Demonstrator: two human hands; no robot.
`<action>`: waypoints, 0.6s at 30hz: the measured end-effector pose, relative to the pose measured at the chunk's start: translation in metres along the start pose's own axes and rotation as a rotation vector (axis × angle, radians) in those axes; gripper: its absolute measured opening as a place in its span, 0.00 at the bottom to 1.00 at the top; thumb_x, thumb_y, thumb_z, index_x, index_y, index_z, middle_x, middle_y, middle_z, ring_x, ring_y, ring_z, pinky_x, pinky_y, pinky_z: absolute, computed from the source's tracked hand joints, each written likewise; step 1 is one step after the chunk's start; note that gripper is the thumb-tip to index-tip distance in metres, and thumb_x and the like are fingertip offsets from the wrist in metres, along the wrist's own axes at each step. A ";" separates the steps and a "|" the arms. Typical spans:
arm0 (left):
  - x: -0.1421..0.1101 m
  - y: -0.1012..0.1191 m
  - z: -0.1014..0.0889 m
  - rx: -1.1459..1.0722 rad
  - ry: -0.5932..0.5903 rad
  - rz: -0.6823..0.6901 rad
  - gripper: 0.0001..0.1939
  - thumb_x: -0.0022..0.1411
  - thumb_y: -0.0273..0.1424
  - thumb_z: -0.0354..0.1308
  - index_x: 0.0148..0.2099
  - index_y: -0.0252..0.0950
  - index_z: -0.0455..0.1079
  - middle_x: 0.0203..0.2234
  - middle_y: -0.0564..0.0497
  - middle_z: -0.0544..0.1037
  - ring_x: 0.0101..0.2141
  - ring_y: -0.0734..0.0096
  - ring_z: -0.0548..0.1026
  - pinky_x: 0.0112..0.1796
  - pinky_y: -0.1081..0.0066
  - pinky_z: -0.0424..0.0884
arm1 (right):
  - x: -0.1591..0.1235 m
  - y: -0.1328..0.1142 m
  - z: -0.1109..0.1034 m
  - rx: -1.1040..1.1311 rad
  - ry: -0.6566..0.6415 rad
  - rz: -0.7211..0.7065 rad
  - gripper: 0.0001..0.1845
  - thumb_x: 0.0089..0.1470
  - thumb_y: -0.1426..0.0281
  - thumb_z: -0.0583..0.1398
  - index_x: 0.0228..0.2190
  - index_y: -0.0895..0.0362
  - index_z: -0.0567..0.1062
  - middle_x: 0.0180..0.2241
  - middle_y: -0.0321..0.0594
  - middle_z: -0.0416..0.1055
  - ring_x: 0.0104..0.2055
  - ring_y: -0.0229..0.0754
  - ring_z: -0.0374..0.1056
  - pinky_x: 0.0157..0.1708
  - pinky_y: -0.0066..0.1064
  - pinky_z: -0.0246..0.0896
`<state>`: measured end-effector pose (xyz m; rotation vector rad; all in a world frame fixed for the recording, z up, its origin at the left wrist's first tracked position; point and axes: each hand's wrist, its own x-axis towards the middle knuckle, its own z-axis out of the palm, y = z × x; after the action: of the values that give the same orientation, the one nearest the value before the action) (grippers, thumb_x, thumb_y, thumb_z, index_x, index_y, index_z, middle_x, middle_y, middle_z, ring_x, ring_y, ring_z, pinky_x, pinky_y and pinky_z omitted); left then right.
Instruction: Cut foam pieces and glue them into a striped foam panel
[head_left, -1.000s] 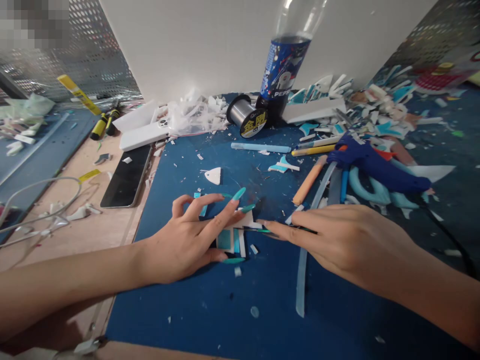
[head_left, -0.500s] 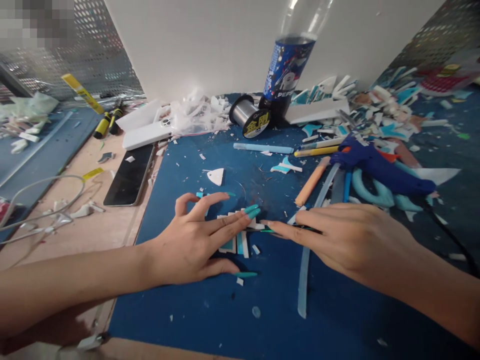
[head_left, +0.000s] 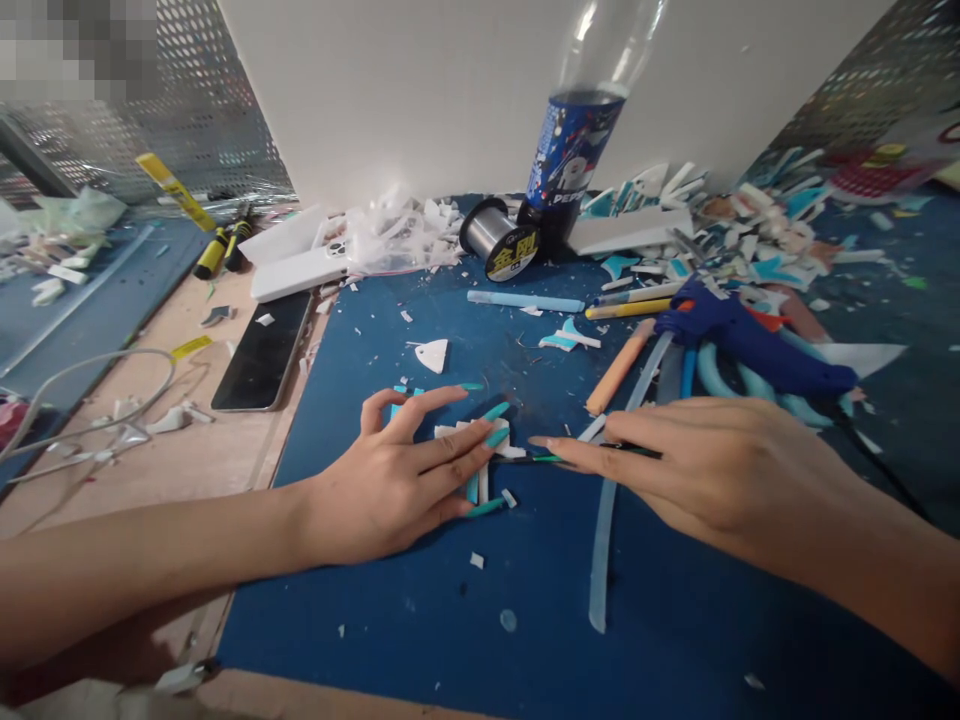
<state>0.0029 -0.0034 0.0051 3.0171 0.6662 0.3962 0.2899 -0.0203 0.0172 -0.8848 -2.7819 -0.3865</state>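
Note:
My left hand [head_left: 409, 460] lies with its fingers stretched out and spread, fingertips pressing on a small group of white and blue foam pieces [head_left: 484, 487] on the blue mat. Its thumb rests at the near edge of these pieces, which the fingers partly hide. My right hand [head_left: 690, 465] is closed around a thin dark tool with a green part [head_left: 547, 459], its index finger stretched along it. The tool's narrow front end reaches the right side of the foam pieces; its exact kind is hard to make out. A small white offcut [head_left: 509, 497] lies just nearer.
Behind my right hand lie a blue glue gun [head_left: 750, 335], an orange stick [head_left: 619, 367] and a translucent strip [head_left: 602, 560]. A cola bottle [head_left: 574, 150], a line spool [head_left: 499, 240] and heaped foam scraps [head_left: 787, 235] stand farther back. A phone [head_left: 262, 350] lies left.
My left thumb has drawn in against the foam pieces. My right index fingertip has shifted slightly right, away from the pieces, with the tool. The view has moved a little.

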 end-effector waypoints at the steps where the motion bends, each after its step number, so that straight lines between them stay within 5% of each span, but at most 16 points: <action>1: 0.000 0.000 0.000 -0.003 0.008 0.002 0.19 0.68 0.33 0.46 0.57 0.31 0.63 0.55 0.43 0.68 0.58 0.44 0.56 0.49 0.50 0.50 | -0.001 0.001 0.000 -0.002 -0.004 -0.002 0.27 0.55 0.82 0.48 0.52 0.50 0.69 0.29 0.38 0.73 0.22 0.38 0.63 0.22 0.31 0.48; 12: 0.000 -0.002 0.001 -0.049 0.040 0.013 0.17 0.68 0.26 0.45 0.56 0.30 0.63 0.55 0.45 0.69 0.58 0.46 0.57 0.49 0.51 0.51 | 0.009 0.000 -0.011 -0.056 -0.036 -0.018 0.26 0.56 0.82 0.48 0.51 0.52 0.70 0.25 0.39 0.72 0.20 0.37 0.63 0.19 0.31 0.46; 18: 0.002 -0.003 -0.001 -0.130 0.023 -0.054 0.18 0.68 0.26 0.45 0.57 0.34 0.63 0.54 0.47 0.70 0.57 0.57 0.61 0.49 0.57 0.52 | 0.011 -0.004 -0.009 -0.020 0.010 -0.027 0.24 0.59 0.80 0.47 0.51 0.49 0.70 0.23 0.36 0.70 0.20 0.36 0.62 0.19 0.30 0.44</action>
<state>0.0030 -0.0001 0.0060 2.8702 0.6929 0.4540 0.2798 -0.0199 0.0280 -0.8483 -2.7884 -0.4230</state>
